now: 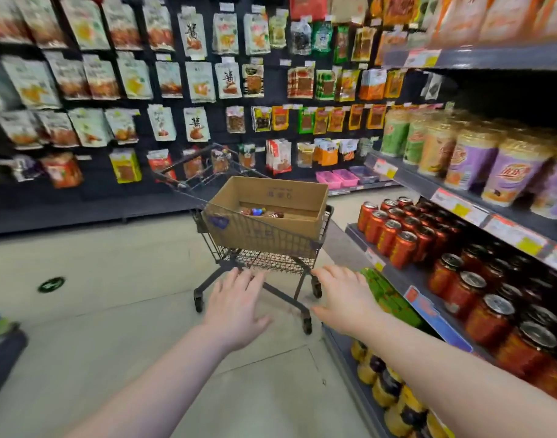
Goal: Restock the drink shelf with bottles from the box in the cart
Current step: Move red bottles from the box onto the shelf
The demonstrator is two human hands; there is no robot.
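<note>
- At centre frame, both hands are released, fingers spread and grasping nothing: left hand (pixel 236 308) and right hand (pixel 343 298) reach toward the cart (pixel 264 257) without touching it.
- A few bottles (pixel 261 212) lie low inside the cardboard box (pixel 271 192), which fills the cart's basket.
- Risk: the cart stands on wheels, so a push while reaching in could roll it away.
- Risk: the right forearm passes just beside the jars (pixel 489 317) at lower right, and the red cans (pixel 388 232) stand near the drink shelf (pixel 410 276) edge; a careless swing could topple them.
- Writing: print on the box, the price tags (pixel 454 205) and the purple cups (pixel 508 181) is too blurred to read.
</note>
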